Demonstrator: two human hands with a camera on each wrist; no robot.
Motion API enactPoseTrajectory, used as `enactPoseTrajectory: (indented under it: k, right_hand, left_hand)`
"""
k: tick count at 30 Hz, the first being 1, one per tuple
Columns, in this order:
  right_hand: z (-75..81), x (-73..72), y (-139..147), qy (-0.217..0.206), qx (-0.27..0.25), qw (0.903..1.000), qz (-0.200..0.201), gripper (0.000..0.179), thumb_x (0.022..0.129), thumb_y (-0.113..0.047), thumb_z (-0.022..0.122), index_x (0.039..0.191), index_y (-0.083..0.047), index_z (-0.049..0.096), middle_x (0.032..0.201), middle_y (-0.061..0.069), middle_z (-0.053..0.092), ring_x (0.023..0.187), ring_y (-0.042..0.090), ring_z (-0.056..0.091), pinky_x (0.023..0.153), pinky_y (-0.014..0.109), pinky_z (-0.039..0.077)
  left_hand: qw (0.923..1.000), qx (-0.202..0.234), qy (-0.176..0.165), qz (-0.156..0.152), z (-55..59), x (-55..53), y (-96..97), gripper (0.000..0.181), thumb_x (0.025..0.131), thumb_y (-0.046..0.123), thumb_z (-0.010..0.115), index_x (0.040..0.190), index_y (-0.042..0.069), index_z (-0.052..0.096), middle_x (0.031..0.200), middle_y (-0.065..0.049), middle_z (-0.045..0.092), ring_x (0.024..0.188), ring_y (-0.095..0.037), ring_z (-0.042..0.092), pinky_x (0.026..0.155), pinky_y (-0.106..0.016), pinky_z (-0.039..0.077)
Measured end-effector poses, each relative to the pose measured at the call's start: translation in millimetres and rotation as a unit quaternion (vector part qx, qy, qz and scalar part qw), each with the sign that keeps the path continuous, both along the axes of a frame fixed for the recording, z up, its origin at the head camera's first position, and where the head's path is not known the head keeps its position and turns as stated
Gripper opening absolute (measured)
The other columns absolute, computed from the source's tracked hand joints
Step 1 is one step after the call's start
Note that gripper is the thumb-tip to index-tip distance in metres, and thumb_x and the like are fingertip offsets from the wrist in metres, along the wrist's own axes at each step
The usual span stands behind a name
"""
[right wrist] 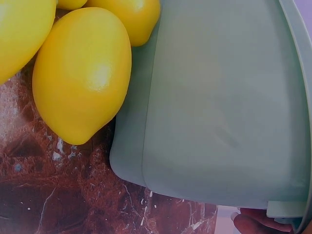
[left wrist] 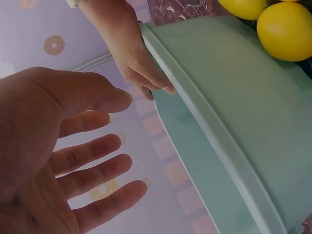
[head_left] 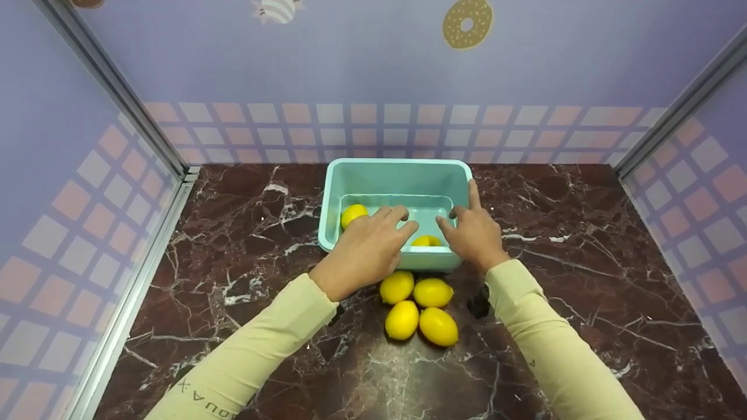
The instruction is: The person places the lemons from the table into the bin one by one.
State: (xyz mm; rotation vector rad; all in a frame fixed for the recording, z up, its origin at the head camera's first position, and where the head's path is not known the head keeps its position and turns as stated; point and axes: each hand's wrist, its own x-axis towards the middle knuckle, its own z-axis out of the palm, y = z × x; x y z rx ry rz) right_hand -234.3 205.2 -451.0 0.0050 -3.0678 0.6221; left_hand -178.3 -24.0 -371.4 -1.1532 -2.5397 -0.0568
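A pale green plastic bin (head_left: 402,169) stands on the marbled table. My left hand (head_left: 370,242) hovers over its front left part; in the left wrist view that hand (left wrist: 63,141) has spread, loosely bent fingers and an empty palm. My right hand (head_left: 477,233) rests at the right front corner of the bin, one finger straight along the right rim, thumb and another finger over the inside. A lemon (head_left: 354,214) lies inside at the left, and yellow fruit (head_left: 426,240) shows partly behind the front wall. Several lemons (head_left: 433,293) sit together outside, before the bin.
Behind the bin rises a lilac wall (head_left: 373,76) with a pink and white tile pattern. Side panels with metal edge strips (head_left: 131,274) bound the dark red marbled table (head_left: 262,326). The lemons in front lie close to the bin's front wall.
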Motion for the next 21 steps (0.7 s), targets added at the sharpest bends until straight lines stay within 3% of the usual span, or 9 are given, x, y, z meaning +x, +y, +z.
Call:
enactPoseTrajectory:
  k: [21]
  right_hand:
    - [-0.8,0.5,0,0.009,-0.008,0.9999,-0.001,0.051,0.094,-0.048,0.051,0.114,-0.004,0.067,0.164,0.009,0.002,0.106,0.038,0.06,0.078,0.054,0.05]
  left_hand:
    - [0.9999,-0.01,-0.007,-0.002,-1.2,10.7,-0.9,0.028,0.087,0.015,0.064,0.114,0.014,0.061,0.113,-0.006,0.06,0.087,-0.021,0.06,0.054,-0.03,0.049]
